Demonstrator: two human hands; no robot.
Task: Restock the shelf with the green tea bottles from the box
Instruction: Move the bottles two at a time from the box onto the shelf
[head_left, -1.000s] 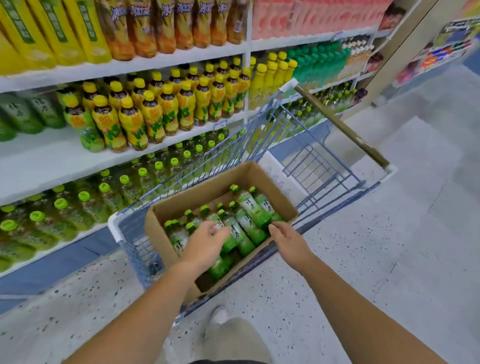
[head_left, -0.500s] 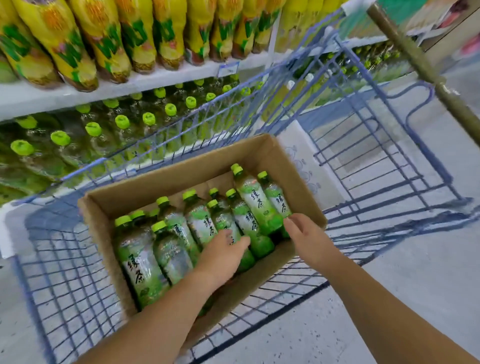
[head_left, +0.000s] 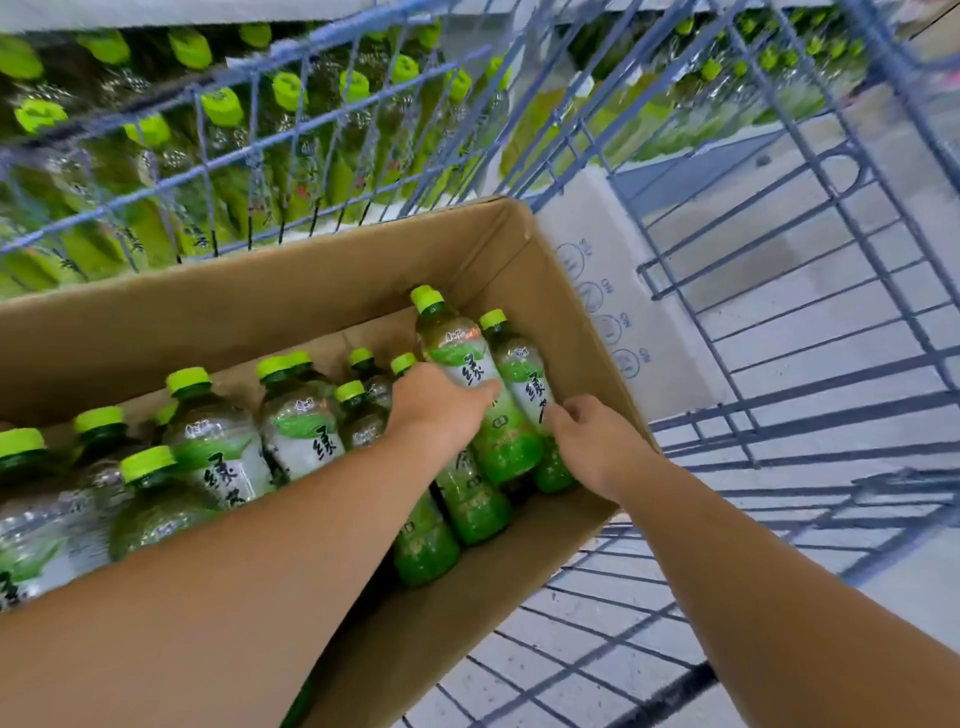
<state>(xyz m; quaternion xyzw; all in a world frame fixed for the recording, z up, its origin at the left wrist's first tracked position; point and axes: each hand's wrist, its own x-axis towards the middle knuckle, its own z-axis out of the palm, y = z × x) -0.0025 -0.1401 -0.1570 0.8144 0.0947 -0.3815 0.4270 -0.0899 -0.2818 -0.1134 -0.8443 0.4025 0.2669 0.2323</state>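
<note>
Clearly full, the green tea bottles (head_left: 457, 364) lie in the cardboard box (head_left: 291, 306) inside the blue cart (head_left: 779, 322); they look heavy, smooth, probably slippery. Left hand (head_left: 436, 405) wraps 1 at its label; right hand (head_left: 592, 441) seems curled round its neighbour's lower body.
</note>
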